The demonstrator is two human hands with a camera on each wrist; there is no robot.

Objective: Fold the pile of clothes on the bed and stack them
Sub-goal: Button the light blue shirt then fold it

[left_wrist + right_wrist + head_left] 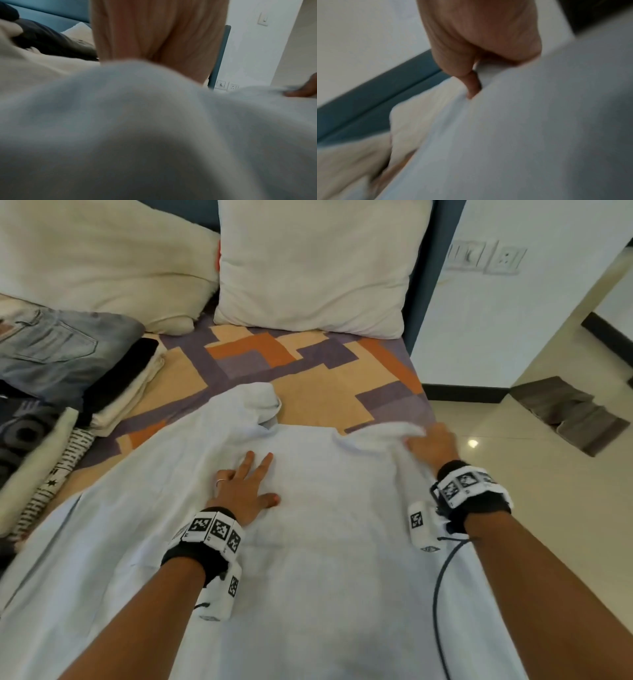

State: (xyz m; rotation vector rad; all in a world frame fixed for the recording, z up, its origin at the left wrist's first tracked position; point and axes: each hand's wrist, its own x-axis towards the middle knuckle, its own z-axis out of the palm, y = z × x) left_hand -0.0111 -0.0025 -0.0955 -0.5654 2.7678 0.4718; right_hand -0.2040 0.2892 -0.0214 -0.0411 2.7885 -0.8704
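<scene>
A pale blue-white shirt (308, 542) lies spread flat across the bed, filling the near half of the head view. My left hand (245, 484) rests flat on its middle with the fingers straight and spread, pressing the cloth down. My right hand (430, 445) grips the shirt's far right corner, near the shoulder, with the fingers curled into the fabric (488, 75). In the right wrist view that hand (476, 44) pinches a fold of the shirt. The left wrist view shows my left palm (154, 33) behind a hump of the shirt (154, 121).
Folded clothes are stacked at the left: jeans (58, 350) on top, black and cream pieces (126, 385) beside them. Two cream pillows (308, 261) lean on the blue headboard. The bed's right edge (428, 405) drops to a tiled floor with a grey mat (568, 412).
</scene>
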